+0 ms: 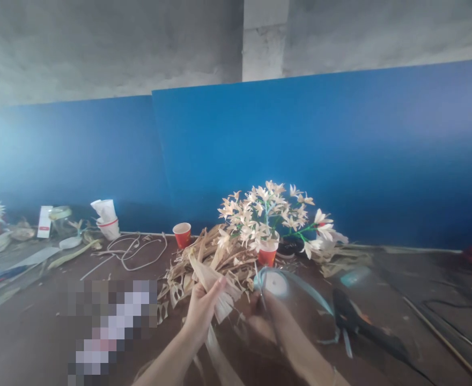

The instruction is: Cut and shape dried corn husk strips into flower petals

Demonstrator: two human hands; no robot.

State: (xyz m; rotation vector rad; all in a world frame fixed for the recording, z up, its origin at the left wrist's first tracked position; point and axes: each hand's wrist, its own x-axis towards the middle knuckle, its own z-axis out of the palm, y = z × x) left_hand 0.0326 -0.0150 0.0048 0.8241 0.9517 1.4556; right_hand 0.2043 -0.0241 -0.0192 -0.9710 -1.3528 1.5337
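two hands at a husk strip, craft table

left hand [203,306]: fingers and thumb pressed shut around a pale dried husk strip [225,310]. the strip fans out above the knuckles, and a long tail of it hangs below the wrist towards the near edge of the brown table [38,332].

right hand [262,321]: just right of the strip, low over the table and smeared by motion. a thin grey sliver rises from it. whether its fingers pinch or spread cannot be told.

behind the hands: a pile of dried husks [204,257], touching the strip's upper end. a flower spray [260,212] stands upright in a red cup [266,256]. a second red cup [182,234] stands left of the pile.

right of the hands: a roll of tape [275,283], then a black glue gun [351,316] lying flat.

far left: a stack of white cups [108,224] and a loose cord [139,252].

backdrop: blue wall panel [300,150].
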